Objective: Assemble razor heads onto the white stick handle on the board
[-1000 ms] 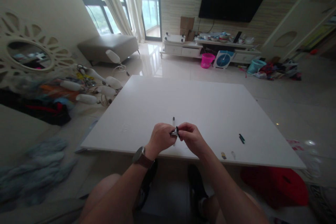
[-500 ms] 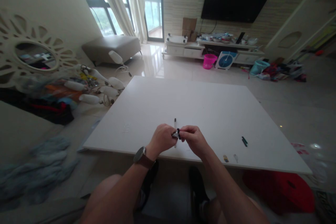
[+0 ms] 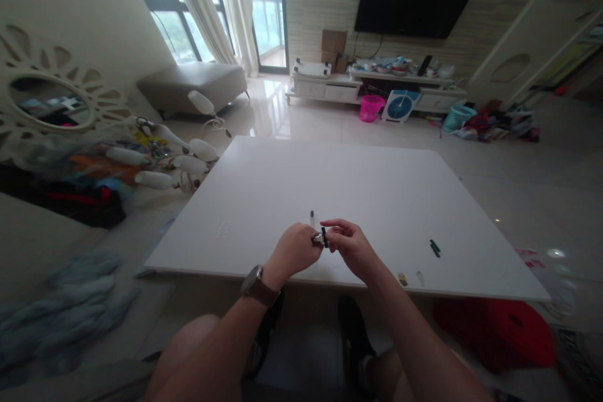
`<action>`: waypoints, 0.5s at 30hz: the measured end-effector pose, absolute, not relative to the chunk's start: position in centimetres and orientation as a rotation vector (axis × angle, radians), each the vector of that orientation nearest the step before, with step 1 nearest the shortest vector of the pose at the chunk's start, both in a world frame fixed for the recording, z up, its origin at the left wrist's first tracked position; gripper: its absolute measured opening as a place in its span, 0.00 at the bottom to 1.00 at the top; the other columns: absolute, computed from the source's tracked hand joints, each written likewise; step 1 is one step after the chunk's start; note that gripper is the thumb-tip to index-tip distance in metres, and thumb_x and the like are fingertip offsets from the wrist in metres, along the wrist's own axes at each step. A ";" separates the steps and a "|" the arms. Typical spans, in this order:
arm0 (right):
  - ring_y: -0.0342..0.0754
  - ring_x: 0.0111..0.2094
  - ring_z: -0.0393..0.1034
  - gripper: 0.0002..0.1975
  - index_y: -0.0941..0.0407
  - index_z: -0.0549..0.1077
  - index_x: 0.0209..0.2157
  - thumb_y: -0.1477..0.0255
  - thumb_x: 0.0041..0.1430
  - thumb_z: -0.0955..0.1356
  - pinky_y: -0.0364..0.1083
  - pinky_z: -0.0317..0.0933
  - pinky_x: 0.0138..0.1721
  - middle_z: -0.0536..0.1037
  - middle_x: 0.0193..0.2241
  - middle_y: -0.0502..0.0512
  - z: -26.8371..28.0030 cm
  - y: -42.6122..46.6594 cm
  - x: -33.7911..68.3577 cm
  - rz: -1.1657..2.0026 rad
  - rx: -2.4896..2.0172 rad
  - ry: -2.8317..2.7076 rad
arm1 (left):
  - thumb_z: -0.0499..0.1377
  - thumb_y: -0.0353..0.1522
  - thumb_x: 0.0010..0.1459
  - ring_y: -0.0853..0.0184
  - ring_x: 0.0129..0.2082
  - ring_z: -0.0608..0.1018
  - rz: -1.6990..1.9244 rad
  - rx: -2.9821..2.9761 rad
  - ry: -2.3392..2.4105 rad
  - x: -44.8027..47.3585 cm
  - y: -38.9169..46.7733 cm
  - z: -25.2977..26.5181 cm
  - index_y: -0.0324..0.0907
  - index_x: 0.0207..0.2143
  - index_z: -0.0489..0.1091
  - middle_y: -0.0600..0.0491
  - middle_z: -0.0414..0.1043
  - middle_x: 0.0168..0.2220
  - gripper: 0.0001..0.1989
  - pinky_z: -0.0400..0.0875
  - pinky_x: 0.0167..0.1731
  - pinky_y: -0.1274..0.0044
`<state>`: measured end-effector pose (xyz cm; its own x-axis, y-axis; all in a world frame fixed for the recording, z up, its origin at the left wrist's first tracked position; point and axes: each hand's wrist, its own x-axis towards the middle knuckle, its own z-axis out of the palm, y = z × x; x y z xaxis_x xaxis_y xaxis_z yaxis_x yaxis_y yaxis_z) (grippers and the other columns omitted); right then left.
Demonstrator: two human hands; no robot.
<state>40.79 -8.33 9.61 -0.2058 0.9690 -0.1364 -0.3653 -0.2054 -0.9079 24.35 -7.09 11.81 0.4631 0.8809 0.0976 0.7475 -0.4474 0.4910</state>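
Over the near part of the white table, my left hand (image 3: 296, 246) is closed around a small silver-and-black object (image 3: 321, 238). Its exact kind is too small to make out. My right hand (image 3: 347, 242) meets the black end from the right, pinching it with thumb and curled fingers, while the index finger is lifted above. Just beyond my hands lies a slim pale stick with a dark tip (image 3: 311, 216), partly hidden by the left hand. To the right rest dark green strips (image 3: 434, 248), a small yellow-and-dark piece (image 3: 402, 279) and a small clear piece (image 3: 420, 277).
The white tabletop (image 3: 339, 182) ends close to my knees. A lamp with several white shades (image 3: 155, 180) stands at its left edge. Past the table are a pink basket (image 3: 371, 108) and a box fan (image 3: 399, 105). Something red (image 3: 494, 333) sits below the right front edge.
My right index finger has lifted and straightened away from the held object. The black part now shows more upright between my hands. The whole view has shifted slightly.
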 end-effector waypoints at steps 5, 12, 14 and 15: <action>0.40 0.25 0.63 0.14 0.57 0.83 0.33 0.68 0.42 0.79 0.41 0.56 0.27 0.77 0.24 0.51 9.3 -7.9 40.2 1.649 -0.961 -0.924 | 0.54 0.29 0.57 0.64 0.28 0.76 0.365 2.307 1.394 24.0 -6.7 11.7 0.39 0.26 0.79 0.43 0.78 0.27 0.14 0.64 0.32 0.74; 0.40 0.26 0.64 0.13 0.57 0.83 0.34 0.69 0.43 0.79 0.42 0.57 0.29 0.78 0.25 0.51 8.1 -7.5 40.9 1.609 -1.029 -0.990 | 0.51 0.29 0.59 0.59 0.33 0.79 0.176 2.439 1.461 24.0 -6.1 10.3 0.37 0.32 0.79 0.40 0.78 0.32 0.15 0.68 0.36 0.70; 0.40 0.26 0.64 0.13 0.57 0.83 0.35 0.70 0.44 0.79 0.42 0.57 0.29 0.77 0.25 0.51 7.9 -7.7 41.2 1.603 -1.012 -0.983 | 0.52 0.29 0.58 0.59 0.32 0.78 0.225 2.438 1.433 24.1 -6.3 10.5 0.38 0.31 0.79 0.41 0.78 0.31 0.15 0.67 0.35 0.71; 0.39 0.25 0.64 0.13 0.57 0.83 0.35 0.70 0.45 0.79 0.42 0.57 0.29 0.77 0.24 0.50 8.0 -7.8 41.2 1.610 -0.993 -0.977 | 0.52 0.28 0.58 0.60 0.31 0.78 0.266 2.430 1.409 24.2 -6.4 10.8 0.39 0.30 0.79 0.42 0.79 0.30 0.15 0.67 0.34 0.72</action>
<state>41.24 -7.83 8.01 -0.1974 0.9687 -0.1502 -0.3141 -0.2077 -0.9264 24.20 -6.44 10.76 0.4968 0.8679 0.0006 0.8085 -0.4631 0.3631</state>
